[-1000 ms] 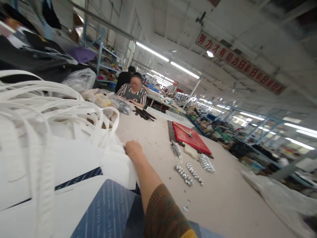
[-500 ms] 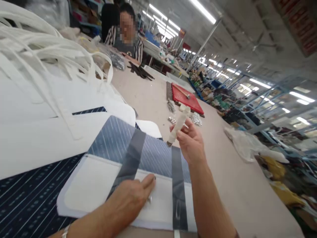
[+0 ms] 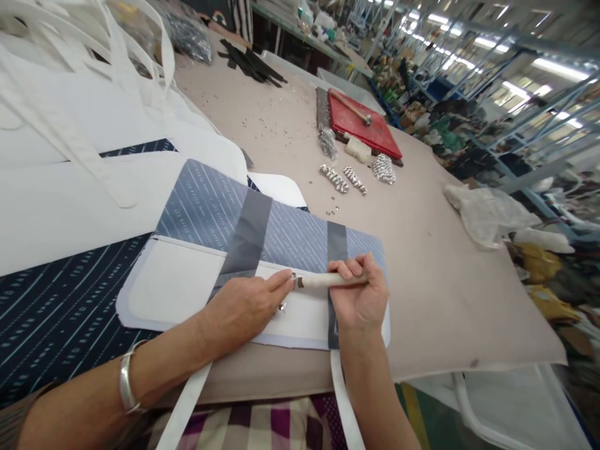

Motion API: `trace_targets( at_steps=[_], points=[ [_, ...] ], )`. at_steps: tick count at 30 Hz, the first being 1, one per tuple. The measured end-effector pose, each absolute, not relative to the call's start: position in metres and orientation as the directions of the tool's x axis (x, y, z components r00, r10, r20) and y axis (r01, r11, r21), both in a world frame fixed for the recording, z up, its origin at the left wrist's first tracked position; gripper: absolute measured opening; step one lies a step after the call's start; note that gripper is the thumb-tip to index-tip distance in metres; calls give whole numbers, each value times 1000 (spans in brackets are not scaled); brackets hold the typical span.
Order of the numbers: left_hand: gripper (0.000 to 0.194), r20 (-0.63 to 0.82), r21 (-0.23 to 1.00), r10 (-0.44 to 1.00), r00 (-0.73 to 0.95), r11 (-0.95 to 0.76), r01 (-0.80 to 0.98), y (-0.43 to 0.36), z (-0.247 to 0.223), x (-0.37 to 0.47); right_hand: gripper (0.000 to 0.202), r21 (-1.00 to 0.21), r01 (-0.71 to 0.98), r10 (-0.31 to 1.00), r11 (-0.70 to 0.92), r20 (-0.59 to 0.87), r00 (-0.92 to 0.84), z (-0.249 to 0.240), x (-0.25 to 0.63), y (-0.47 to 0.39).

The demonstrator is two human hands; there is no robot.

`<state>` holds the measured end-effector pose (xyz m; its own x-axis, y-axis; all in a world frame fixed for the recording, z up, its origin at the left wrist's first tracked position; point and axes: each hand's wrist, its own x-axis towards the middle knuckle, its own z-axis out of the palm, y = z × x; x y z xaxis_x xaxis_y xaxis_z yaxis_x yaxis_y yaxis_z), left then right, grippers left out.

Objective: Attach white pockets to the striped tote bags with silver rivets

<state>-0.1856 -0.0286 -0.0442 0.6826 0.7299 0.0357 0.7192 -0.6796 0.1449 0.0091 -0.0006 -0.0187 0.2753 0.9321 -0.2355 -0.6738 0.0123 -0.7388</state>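
Observation:
My right hand point(image 3: 360, 290) is closed round a short rod-like tool point(image 3: 316, 280) wrapped in whitish material. The tool lies nearly level, its dark metal tip beside a small metal stud on the bag panel. My left hand point(image 3: 246, 303) lies flat on the panel, fingers stretched out, fingertips at that stud. A second shiny metal stud point(image 3: 282, 307) shows just below the fingers. The bag panel point(image 3: 187, 275) is white below and blue striped above, crossed by two grey see-through bands point(image 3: 250, 231). White straps point(image 3: 185, 406) hang from its near edge.
Beyond the panel lie bundles of metal pieces point(image 3: 334, 179), a white block point(image 3: 358, 149), and a red board point(image 3: 359, 125) with a hammer point(image 3: 349, 106) on it. White straps point(image 3: 89, 156) and navy printed fabric point(image 3: 70, 312) are at left. Black strips point(image 3: 253, 65) lie farther back.
My right hand has brought the tool down from above the panel to the stud, turning it from steeply tilted to nearly level. My left hand stays on the panel. The view has tipped downward.

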Motion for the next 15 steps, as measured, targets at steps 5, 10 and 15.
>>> trace_targets(
  at_steps=[5, 10, 15],
  points=[
    [40, 37, 180, 724, 689, -683, 708, -28, -47, -186, 35, -798, -596, 899, 93, -189, 394, -32, 10, 10],
    [42, 40, 222, 726, 687, -677, 702, -28, -52, -187, 27, -716, -693, 898, 86, -247, 366, -48, 16, 17],
    [42, 46, 233, 721, 692, -681, 694, -28, -53, -188, 28, -734, -676, 904, 66, -243, 352, -51, 18, 18]
  ],
)
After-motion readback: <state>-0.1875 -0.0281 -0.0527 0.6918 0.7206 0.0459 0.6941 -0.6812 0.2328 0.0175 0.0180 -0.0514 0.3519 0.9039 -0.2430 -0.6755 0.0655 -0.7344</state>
